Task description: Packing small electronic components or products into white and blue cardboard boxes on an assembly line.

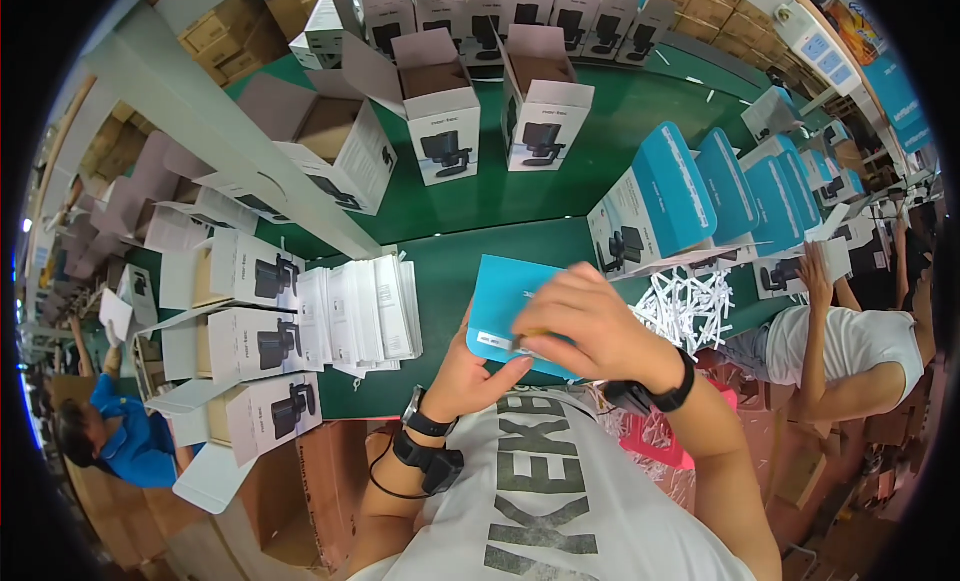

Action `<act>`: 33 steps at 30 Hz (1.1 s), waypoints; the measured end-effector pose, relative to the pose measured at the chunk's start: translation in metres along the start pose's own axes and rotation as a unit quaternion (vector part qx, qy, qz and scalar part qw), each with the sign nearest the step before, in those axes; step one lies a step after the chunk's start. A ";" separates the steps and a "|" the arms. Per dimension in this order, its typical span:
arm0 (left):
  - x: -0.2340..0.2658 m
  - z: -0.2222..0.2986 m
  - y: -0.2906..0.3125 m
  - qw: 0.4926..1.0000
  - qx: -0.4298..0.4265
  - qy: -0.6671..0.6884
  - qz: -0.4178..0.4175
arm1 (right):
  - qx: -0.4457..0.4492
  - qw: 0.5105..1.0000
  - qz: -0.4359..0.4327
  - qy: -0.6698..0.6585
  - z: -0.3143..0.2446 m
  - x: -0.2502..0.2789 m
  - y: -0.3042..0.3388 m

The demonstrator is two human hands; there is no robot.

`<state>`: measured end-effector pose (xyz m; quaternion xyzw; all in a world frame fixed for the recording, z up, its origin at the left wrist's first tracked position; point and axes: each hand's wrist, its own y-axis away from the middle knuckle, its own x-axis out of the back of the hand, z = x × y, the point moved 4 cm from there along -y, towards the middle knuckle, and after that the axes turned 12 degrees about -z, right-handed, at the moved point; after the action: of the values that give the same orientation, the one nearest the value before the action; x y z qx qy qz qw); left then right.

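Note:
Just in front of my body, my left hand grips a flat blue panel by its lower left edge, thumb on top. The panel's colour matches the blue lids at the right. Along its lower part runs a white printed strip. Over the panel's right side is my right hand, its fingers bent and pressed together near the strip. Something small and dark shows at those fingertips, too blurred to name. Right of this hand lies a heap of narrow white paper strips.
Stacked white leaflets lie left on the green table. Open white boxes line the left; more boxes stand behind. Boxes with blue lids are at right. A grey post rises left. Co-workers sit both sides.

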<state>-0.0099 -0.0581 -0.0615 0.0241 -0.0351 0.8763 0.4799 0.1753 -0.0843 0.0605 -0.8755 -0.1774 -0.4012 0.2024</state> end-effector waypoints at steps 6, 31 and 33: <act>0.000 0.013 -0.003 0.998 -0.011 0.048 -0.046 | 0.077 0.997 -0.008 0.011 0.019 -0.026 -0.036; 0.021 0.043 -0.020 0.989 -0.098 -0.020 0.109 | -0.288 0.947 0.084 -0.115 0.031 0.018 0.153; 0.020 0.033 -0.019 0.988 -0.094 -0.112 0.051 | -0.257 0.952 0.074 -0.147 0.013 -0.015 0.138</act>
<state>-0.0042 -0.0339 -0.0268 0.0752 -0.1721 0.8840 0.4281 0.2390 -0.1981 0.0119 -0.9579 -0.0305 -0.2841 -0.0287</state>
